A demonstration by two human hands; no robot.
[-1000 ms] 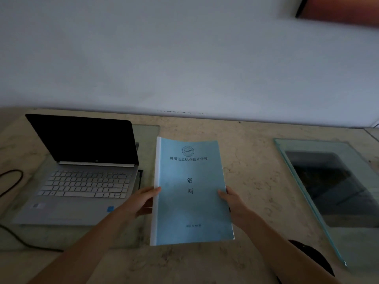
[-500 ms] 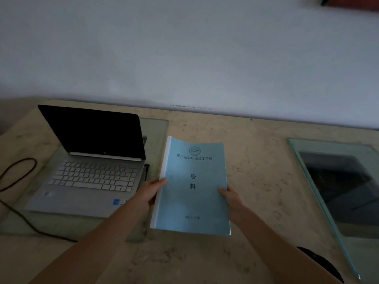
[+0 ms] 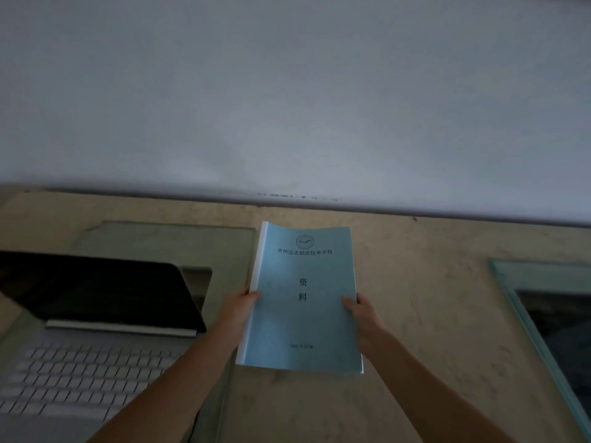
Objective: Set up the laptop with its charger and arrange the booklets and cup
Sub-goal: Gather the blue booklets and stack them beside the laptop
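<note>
— So, where is the blue booklet (image 3: 303, 298)?
— Between the two hands, cover up, with its white spine edge to the left and the printed title facing the person. It is over the stone table (image 3: 415, 282), just right of the laptop (image 3: 96, 346).
— How do the hands have it?
— The left hand (image 3: 238, 306) grips the spine edge about halfway along, thumb on the cover, fingers hidden beneath. The right hand (image 3: 363, 314) holds the opposite edge the same way, thumb on top.
— Is it resting on the table?
— I cannot tell. The near edge looks raised, and the far edge may be touching.
— And around it?
— The laptop stands open with a dark screen on a glass sheet (image 3: 160, 238), beside the left forearm. Another glass pane (image 3: 543, 282) lies well apart on the right. A plain wall (image 3: 287, 91) runs behind the table.
</note>
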